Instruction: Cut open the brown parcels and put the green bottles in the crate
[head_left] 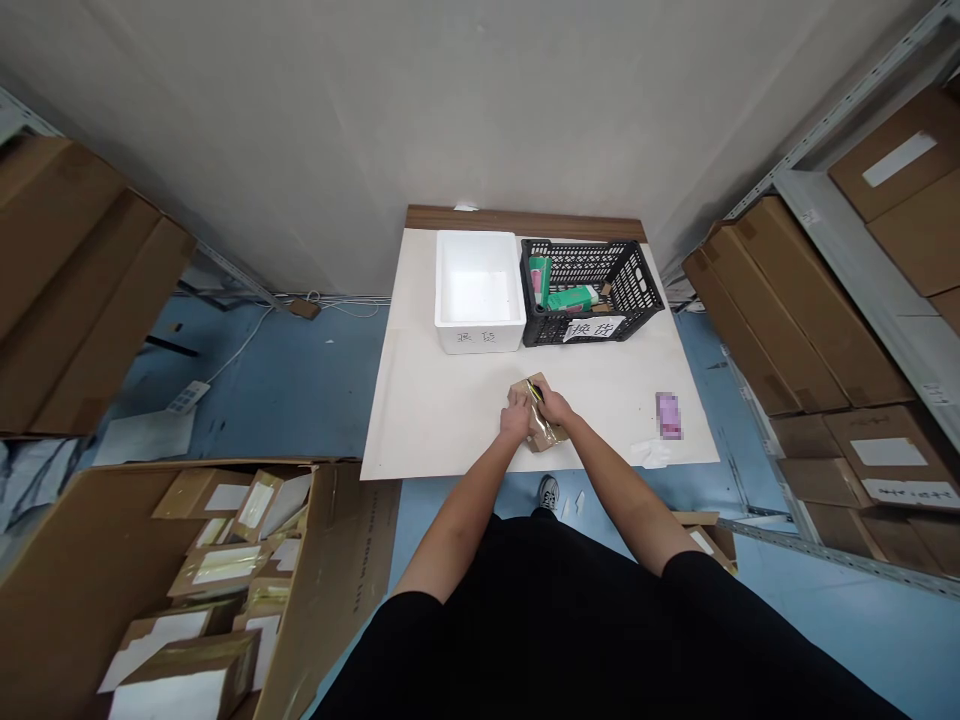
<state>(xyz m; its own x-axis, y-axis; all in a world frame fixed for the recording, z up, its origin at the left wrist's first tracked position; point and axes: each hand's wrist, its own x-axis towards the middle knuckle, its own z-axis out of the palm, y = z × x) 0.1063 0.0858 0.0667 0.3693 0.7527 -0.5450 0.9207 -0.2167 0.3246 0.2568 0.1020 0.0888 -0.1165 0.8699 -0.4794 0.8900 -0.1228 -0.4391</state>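
A small brown taped cardboard parcel (534, 432) lies on the white table (450, 420) near its front edge. My left hand (516, 413) presses on the parcel's left side with its fingers closed over it. My right hand (553, 405) is closed round a small yellow-and-black tool (535, 391), whose tip rests on the parcel's top.
A white foam box (480, 330) and a black plastic crate (600, 292) holding green packets stand at the table's back. A blurred pink item (668, 415) lies at the right. A large open carton (150, 580) of taped parcels stands lower left. Shelves with cartons (825, 330) flank both sides.
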